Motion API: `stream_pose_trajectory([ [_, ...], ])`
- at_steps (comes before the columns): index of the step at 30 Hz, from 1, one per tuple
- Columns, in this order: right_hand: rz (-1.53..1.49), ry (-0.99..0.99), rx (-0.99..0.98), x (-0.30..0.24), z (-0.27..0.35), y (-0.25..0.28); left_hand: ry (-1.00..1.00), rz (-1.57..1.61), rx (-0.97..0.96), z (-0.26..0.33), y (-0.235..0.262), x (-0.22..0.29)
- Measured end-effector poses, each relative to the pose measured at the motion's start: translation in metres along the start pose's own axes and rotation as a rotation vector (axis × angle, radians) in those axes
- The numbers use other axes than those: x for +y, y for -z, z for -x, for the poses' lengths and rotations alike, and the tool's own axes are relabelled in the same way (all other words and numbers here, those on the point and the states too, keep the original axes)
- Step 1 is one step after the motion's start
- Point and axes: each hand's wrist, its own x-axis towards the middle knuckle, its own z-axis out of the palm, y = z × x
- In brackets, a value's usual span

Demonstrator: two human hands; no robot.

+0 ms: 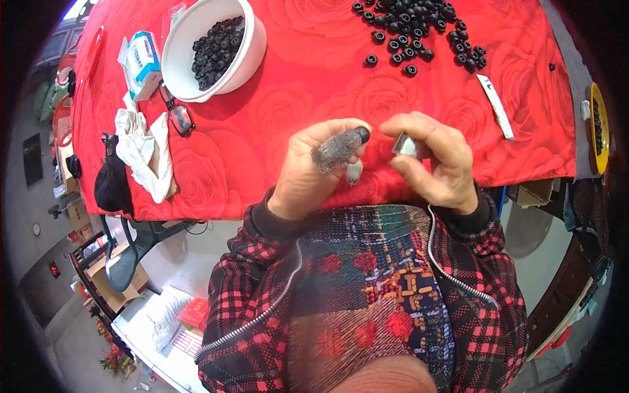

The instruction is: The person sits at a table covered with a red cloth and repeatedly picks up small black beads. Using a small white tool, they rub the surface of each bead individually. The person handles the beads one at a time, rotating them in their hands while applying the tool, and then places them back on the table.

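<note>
My left hand [298, 171] is raised above the near edge of the table, closed on a small round black part [362, 135] at its fingertips. A worn grey fabric cover [334, 152] seems to wrap its thumb, and a pale covered fingertip [354, 171] shows just below. To its right, my right hand [447, 157] pinches a small flat metal blade [407, 145] between thumb and fingers. A gap separates the blade from the black part. The far end of the blade is hidden in my right hand.
A red rose-patterned cloth [282, 108] covers the table. A white bowl [257, 52] of black parts stands far left, near glasses [181, 120], a blue-white packet [143, 57] and white gloves [154, 170]. Loose black parts [406, 39] lie far right, beyond a white strip [495, 106]. A yellow tray [599, 154] is rightmost.
</note>
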Motion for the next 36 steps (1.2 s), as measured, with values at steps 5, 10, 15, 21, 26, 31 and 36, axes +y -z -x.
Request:
stream_pose_trajectory([
  [5, 0.235, 0.206, 0.002, 0.006, 0.001, -0.017, -0.028, -0.123, 0.048, 0.005, -0.007, -0.003],
  [10, 0.147, 0.176, -0.068, -0.009, 0.004, -0.017, -0.161, -0.124, 0.058, 0.007, -0.005, -0.002],
  [15, -0.167, -0.327, 0.234, -0.009, 0.011, -0.022, -0.34, -0.42, 0.101, 0.011, -0.013, -0.002],
  [21, -0.326, -0.417, 0.171, -0.009, 0.0, -0.033, -0.736, -0.991, 0.028, 0.004, -0.004, -0.006],
  [26, -0.133, -0.297, 0.103, -0.009, 0.002, -0.029, -0.178, -0.265, 0.046, 0.013, -0.006, 0.0],
  [31, 0.179, 0.115, -0.098, -0.001, -0.001, -0.015, 0.243, -0.173, -0.051, 0.012, 0.001, 0.014],
  [36, 0.211, 0.234, -0.258, 0.0, -0.003, -0.007, 0.44, -0.305, -0.226, 0.003, 0.012, 0.02],
])
